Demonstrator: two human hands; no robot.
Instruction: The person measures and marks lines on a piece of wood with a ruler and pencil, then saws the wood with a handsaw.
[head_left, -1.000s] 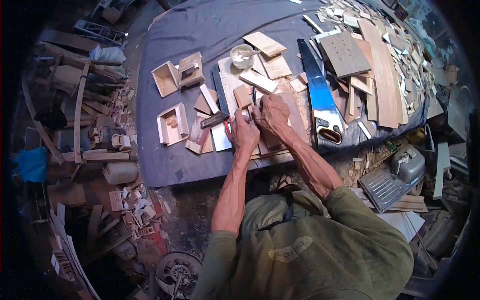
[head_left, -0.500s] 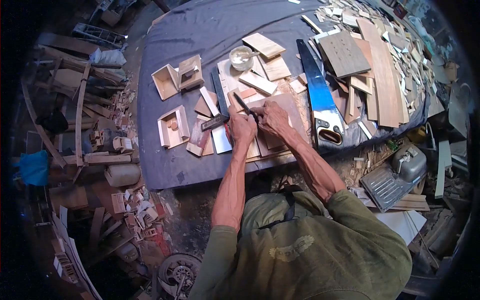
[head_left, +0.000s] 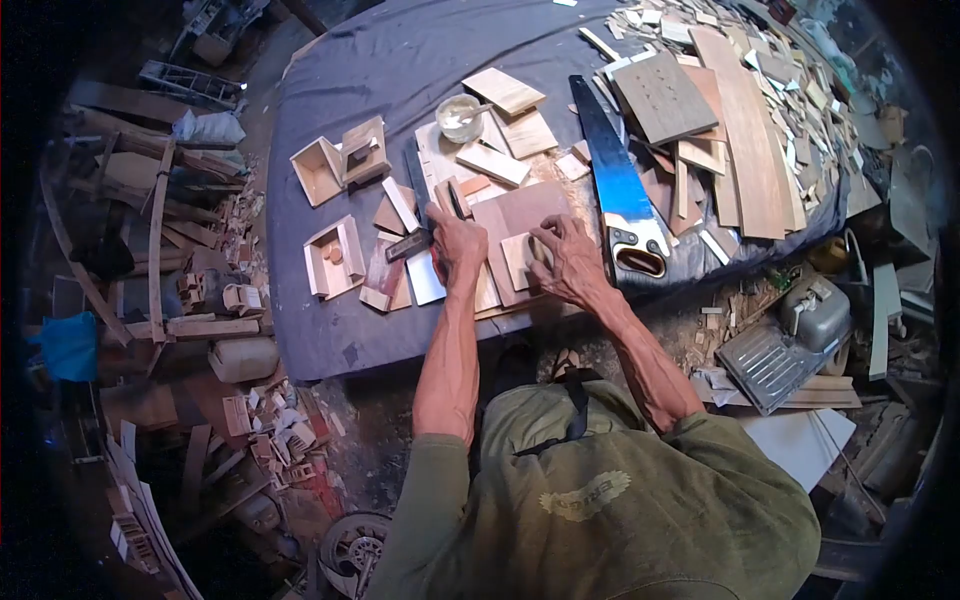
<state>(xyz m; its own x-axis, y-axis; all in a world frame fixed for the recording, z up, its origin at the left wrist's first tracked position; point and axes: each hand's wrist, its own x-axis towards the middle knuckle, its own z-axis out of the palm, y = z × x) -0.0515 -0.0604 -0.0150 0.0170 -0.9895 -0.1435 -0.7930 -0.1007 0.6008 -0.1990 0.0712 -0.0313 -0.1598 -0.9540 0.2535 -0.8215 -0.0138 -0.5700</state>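
Observation:
My left hand [head_left: 460, 245] is closed beside the hammer [head_left: 407, 246], its fingertips at a thin dark piece [head_left: 461, 197] that points away from me. What its fingers grip is hidden. My right hand [head_left: 568, 255] has its thumb and fingers bent around a small pale wooden block [head_left: 515, 263], over a flat brown board [head_left: 490, 225]. Ahead of the hands are a pale wood strip [head_left: 493, 164] and a glass bowl [head_left: 460, 120] of whitish paste with a stick in it.
A handsaw [head_left: 620, 180] lies right of my right hand. Two small open wooden boxes [head_left: 318, 172] [head_left: 334, 258] stand at left on the dark cloth [head_left: 330, 90]. Boards and offcuts [head_left: 735, 130] are heaped at the right. A metal sink [head_left: 770, 355] is on the floor.
My right hand has left the dark piece beside my left hand and moved right and nearer to me, where it now has a small pale wooden block. The view has shifted slightly.

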